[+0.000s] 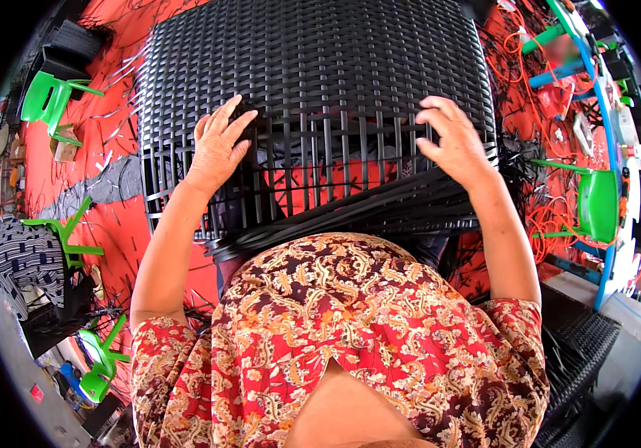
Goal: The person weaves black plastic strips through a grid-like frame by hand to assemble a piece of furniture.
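A large panel of black woven plastic strips lies in front of me, tightly woven in its far part. Toward me, bare lengthwise strips run with gaps, and the red floor shows through. My left hand is at the left of the weave's near edge, fingers apart, with nothing seen in it. On the right, my right hand hovers at or just over the weave, fingers spread and slightly curled. Whether either hand touches the strips I cannot tell. A bundle of loose black strips lies slantwise across the near end.
Green plastic chairs stand at the left, and another green chair is on the right by a blue frame. Orange hoses and strip scraps litter the red floor. A dark woven piece sits at lower right.
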A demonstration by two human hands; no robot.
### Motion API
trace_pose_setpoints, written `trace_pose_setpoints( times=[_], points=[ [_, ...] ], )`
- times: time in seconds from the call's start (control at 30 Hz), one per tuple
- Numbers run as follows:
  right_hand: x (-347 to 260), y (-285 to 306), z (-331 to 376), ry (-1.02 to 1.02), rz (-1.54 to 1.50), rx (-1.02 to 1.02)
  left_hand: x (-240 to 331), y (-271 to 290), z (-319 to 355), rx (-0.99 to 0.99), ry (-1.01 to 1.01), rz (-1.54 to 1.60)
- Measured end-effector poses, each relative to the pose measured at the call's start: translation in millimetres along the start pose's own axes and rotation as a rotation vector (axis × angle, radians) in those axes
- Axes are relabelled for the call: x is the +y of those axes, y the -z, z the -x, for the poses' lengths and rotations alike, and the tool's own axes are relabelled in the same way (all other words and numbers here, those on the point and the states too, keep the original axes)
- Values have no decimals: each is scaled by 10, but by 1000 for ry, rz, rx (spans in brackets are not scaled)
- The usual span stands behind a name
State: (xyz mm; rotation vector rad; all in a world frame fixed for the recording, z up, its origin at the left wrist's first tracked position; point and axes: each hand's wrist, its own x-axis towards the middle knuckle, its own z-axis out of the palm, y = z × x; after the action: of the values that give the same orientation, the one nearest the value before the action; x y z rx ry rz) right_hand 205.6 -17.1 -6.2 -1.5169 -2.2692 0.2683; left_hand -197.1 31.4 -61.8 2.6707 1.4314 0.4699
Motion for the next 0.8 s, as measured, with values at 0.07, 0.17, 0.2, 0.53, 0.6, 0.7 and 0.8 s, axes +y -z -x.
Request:
trace_pose_setpoints(
  times=[0.07,0.17,0.2,0.53,0.6,0.7,0.8],
  points=[
    [-115,-161,-112,-6,21,-33,-98,-9,-72,63,26,25],
    [26,-258,-236,-28,-23,-59,-98,-25,-123,58,62,8],
    [52,-263,-266,-37,-49,-62,-100,-24,-118,53,48,7],
    [-6,-360,-301,8,52,146,-43,-19,-212,156,-23,39],
    [-27,-190,-124,-58,-9,260,184,57,-220,210,10,149],
    [377,44,243,-210,25,476,740,128,-354,94,-28,504],
    [679,164,716,-488,186,385,1292,17,-590,-54,-103,741]
  ],
)
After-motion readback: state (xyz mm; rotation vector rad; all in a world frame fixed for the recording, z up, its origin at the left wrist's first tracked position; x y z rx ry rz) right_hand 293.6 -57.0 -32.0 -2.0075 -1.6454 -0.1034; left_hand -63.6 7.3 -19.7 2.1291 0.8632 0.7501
